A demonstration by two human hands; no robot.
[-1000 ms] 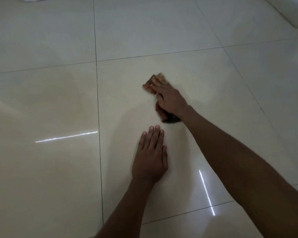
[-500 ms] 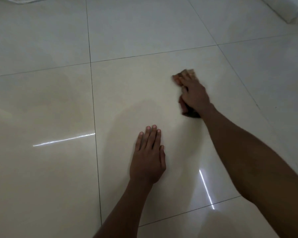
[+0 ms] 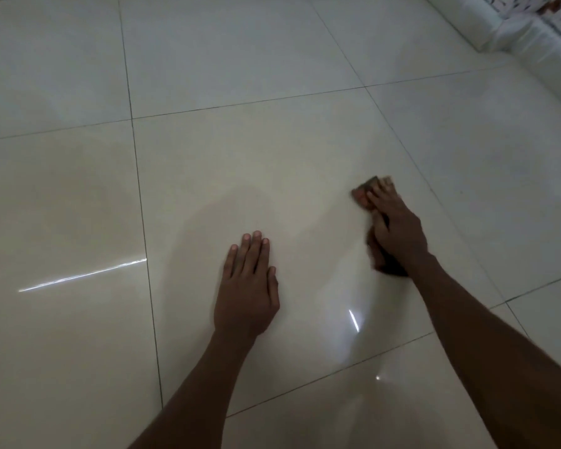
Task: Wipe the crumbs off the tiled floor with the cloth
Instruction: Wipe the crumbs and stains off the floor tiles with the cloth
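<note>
On tiled floor: two hands. Right hand presses one cloth; left hand spread flat.

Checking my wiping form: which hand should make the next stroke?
Right. The right hand already presses the cloth on the floor; the left hand lies flat, bracing.

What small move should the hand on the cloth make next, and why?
Probably another short sweep of the dark cloth across the same tile. The right hand presses it flat on the tiled floor with straight fingers, while the left hand rests flat as a brace. No crumbs are distinguishable in this dim view, so direction is a guess.
</note>
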